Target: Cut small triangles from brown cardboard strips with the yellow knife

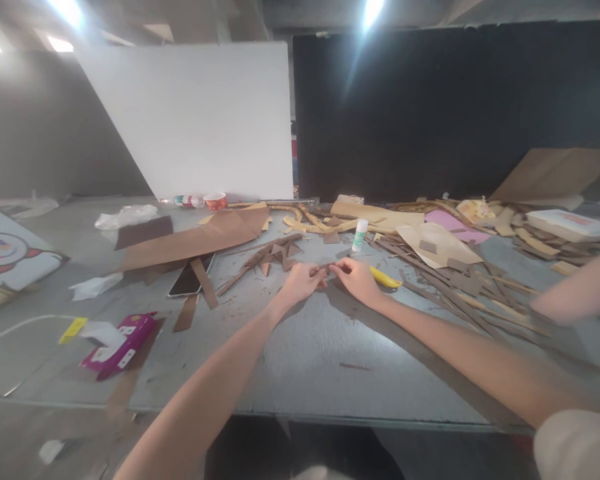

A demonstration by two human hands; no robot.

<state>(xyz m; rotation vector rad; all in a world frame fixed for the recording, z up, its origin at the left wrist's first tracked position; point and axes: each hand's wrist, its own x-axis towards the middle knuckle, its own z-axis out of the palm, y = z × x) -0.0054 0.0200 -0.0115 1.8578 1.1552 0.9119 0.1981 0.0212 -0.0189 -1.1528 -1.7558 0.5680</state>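
Observation:
My left hand (301, 281) and my right hand (359, 277) meet over the middle of the grey table, fingertips pinched close together. Between them is a small brown paper piece (329, 267), mostly hidden by the fingers. Just behind my right hand, a white and green glue stick (360, 235) stands upright. A yellow curved object (385, 278) lies right beside that hand; its kind is unclear. Beyond my left hand lies a long, narrow brown paper construction (260, 258) with pointed, folded pieces along it.
Brown strips (445, 300) and scraps cover the right side, where another person's arm (580, 290) reaches in. To the left are a phone (186, 280) partly under brown sheets (205, 237), a purple tissue pack (123, 343) and a white cable (20, 321). A red cup (215, 201) stands behind.

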